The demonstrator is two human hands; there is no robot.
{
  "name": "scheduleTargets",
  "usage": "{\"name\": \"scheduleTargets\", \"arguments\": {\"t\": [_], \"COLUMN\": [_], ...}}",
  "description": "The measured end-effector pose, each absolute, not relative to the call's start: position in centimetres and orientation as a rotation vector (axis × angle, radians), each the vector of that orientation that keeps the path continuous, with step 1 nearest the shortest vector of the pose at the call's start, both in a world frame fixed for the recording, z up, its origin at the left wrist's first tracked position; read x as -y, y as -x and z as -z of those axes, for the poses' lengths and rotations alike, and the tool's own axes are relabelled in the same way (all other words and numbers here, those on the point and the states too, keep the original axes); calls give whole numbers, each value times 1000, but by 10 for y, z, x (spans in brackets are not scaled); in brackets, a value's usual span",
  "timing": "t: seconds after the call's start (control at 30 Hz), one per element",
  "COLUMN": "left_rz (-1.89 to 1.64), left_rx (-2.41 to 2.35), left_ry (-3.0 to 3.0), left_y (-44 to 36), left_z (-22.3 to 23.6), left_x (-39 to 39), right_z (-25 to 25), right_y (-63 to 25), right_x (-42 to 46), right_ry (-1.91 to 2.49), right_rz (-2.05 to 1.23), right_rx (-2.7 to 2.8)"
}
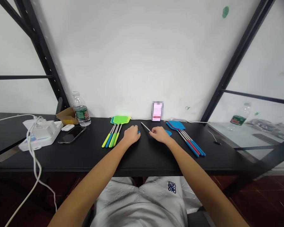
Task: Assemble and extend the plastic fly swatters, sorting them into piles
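Observation:
My left hand (132, 135) is closed over a small blue piece (139, 132), possibly a handle, and its fingers hide most of it. In my right hand (159, 134) is a thin metal rod (145, 126) pointing up and left, its bare end free. A blue fly swatter head (168, 132) shows at the far side of that hand and seems to belong to the rod. Left of my left hand lies a bunch of fly swatters with green and blue heads (120, 119). To my right hand's right lies another bunch with blue heads (176, 125) and blue and red handles (194, 149).
A lit phone (157, 112) leans on the wall. On the left are a water bottle (81, 110), a cardboard box (68, 116), a dark phone (72, 135), a white case (68, 127) and a power strip (41, 138) with cables. A cable end (217, 142) lies right.

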State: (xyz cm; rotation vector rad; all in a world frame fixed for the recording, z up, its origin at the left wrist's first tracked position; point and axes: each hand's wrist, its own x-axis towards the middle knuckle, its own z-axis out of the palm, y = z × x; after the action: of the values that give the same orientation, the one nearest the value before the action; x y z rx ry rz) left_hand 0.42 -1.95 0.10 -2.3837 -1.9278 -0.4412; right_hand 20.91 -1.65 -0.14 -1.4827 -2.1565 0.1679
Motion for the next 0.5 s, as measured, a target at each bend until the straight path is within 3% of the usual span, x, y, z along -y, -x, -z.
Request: {"name": "scheduleTargets", "arguments": {"t": [0.5], "left_rz": [417], "left_rx": [2074], "left_ry": [2238], "left_y": [-3], "left_z": [-9], "left_x": [25], "right_z": [6], "right_y": [-199], "right_x": [20], "right_ry": [1649], "right_rz": [-20], "right_rx": [2288]}}
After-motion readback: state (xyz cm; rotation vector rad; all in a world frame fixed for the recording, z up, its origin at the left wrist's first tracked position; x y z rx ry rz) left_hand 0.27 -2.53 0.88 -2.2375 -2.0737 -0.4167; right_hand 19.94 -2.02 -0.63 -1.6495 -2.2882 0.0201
